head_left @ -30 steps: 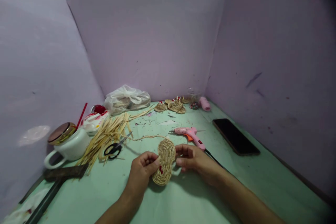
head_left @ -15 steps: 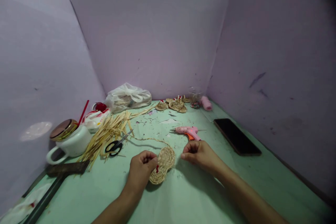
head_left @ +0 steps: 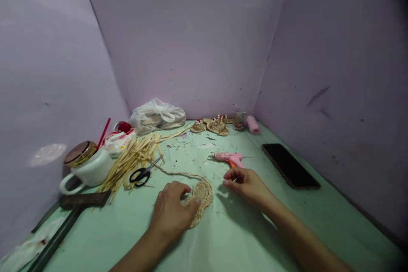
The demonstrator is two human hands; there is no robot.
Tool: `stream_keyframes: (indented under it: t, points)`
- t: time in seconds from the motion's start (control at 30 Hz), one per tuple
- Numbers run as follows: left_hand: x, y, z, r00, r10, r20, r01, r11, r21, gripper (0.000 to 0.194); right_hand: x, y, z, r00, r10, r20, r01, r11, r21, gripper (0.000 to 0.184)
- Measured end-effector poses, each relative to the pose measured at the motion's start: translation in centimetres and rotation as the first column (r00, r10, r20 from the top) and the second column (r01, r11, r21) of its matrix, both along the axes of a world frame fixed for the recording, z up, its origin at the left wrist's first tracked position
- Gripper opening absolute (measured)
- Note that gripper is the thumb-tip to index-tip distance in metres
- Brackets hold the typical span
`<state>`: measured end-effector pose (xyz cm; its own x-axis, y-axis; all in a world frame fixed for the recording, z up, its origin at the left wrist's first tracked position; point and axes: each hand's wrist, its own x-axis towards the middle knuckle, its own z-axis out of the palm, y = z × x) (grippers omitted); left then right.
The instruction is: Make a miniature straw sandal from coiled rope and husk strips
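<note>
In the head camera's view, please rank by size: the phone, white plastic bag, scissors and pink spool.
1. White plastic bag and phone: too alike to rank, the phone being nearer.
2. Scissors.
3. Pink spool.

Coiled straw piece (head_left: 204,193): tan, spiral-wound, rounded upper end; lower centre of frame (left side partly covered). Braided tail (head_left: 178,173) trails up-left.

Green tabletop (head_left: 229,242), coiled straw piece (head_left: 204,191), straw strips (head_left: 134,159), scissors (head_left: 145,172), pink glue gun (head_left: 227,157), phone (head_left: 290,166), white mug (head_left: 94,171)
</note>
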<state>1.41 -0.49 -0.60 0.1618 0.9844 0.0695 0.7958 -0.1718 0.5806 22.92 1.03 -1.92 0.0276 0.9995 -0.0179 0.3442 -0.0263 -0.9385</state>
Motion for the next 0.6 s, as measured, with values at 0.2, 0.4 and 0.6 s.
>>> stream_keyframes:
  t: [0.2,0.4,0.6]
  points:
    - [1.2,-1.0,-0.7,0.966,-0.097,-0.239,0.123,0.988,0.096,0.043,-0.1,-0.2,0.2,0.999,-0.007,0.034,0.008,1.0,-0.024,0.01]
    - [1.2,-0.8,-0.7,0.94,-0.1,-0.325,0.145,0.982,0.12,0.026,0.1,-0.1,0.1,0.998,-0.002,0.06,0.002,1.0,-0.001,0.01]
    - [0.3,-0.2,-0.5,0.947,-0.16,-0.28,0.203,0.97,0.133,0.028,1.0,0.2,-0.1,0.994,-0.039,0.101,0.037,0.999,0.021,0.012]
